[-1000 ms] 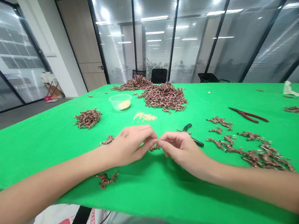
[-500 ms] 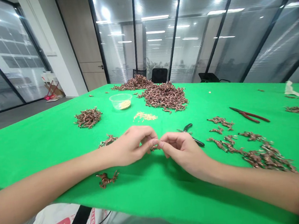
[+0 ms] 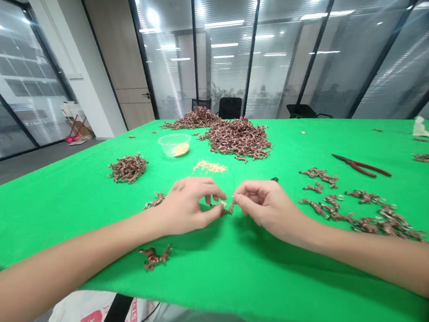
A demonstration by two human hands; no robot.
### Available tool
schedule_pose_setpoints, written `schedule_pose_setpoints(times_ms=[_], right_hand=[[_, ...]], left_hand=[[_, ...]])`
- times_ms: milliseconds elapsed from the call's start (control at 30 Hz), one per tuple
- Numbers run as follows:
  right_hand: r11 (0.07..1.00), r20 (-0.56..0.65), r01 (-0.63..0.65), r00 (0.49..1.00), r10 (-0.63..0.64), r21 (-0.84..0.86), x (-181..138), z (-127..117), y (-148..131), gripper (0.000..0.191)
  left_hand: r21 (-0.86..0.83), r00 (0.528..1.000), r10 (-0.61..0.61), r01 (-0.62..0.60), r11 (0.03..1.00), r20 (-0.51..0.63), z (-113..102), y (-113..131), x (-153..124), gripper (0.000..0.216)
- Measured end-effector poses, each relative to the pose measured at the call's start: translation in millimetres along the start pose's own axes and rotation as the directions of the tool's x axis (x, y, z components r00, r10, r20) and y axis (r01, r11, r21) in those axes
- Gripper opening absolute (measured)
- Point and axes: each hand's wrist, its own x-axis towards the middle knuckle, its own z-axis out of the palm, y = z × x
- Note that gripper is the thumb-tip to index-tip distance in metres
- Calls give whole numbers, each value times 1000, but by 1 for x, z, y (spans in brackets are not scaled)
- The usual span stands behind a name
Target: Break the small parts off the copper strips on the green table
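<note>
My left hand (image 3: 192,203) reaches in from the left, its thumb and index finger apart beside a small brown animal figurine (image 3: 227,210) with a gold-coloured bit near it. The hand partly covers this figurine. To the right of it, my right hand (image 3: 266,204) is closed in a pinch; whatever is at its fingertips is too small to name. Behind that hand, only a black handle tip (image 3: 274,179) of a tool shows. Another horned brown figurine (image 3: 156,257) lies below my left forearm, and one more (image 3: 154,201) is partly hidden behind my left wrist.
Small gold pieces (image 3: 209,167) lie loose beyond my hands, near a clear bowl (image 3: 165,146) holding more. Brown figurines form a large heap (image 3: 238,138) and a smaller pile (image 3: 128,169). Red-handled pliers (image 3: 362,166) and scattered figurines (image 3: 365,197) lie right on the green cloth (image 3: 211,283).
My hands have drawn slightly apart, and the left thumb and index finger have parted. The figurine between them shows more. My right hand now covers most of the black-handled tool.
</note>
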Motion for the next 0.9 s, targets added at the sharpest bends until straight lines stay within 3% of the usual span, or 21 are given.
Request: schedule_pose_setpoints(times_ms=[267, 367, 467, 667, 800, 900], right_hand=[[995, -12, 37, 999, -38, -91, 9, -6, 11, 24], [989, 16, 74, 997, -73, -127, 6, -5, 9, 24], [971, 17, 141, 990, -141, -193, 5, -5, 5, 24], [900, 61, 330, 943, -327, -284, 6, -8, 7, 20], [865, 80, 402, 914, -397, -302, 5, -7, 9, 20], [820, 90, 459, 885, -458, -340, 5, -7, 9, 18]], left_hand=[[18, 991, 45, -48, 999, 123, 15, -5, -1, 19], [-87, 992, 19, -8, 996, 127, 14, -7, 2, 16], [-291, 992, -83, 107, 951, 94, 11, -7, 5, 16], [-711, 964, -247, 241, 660, 98, 16, -9, 8, 25], [-852, 936, -302, 300, 429, 178, 22, -10, 6, 31], [-884, 912, -347, 336, 325, 218, 23, -10, 5, 32]])
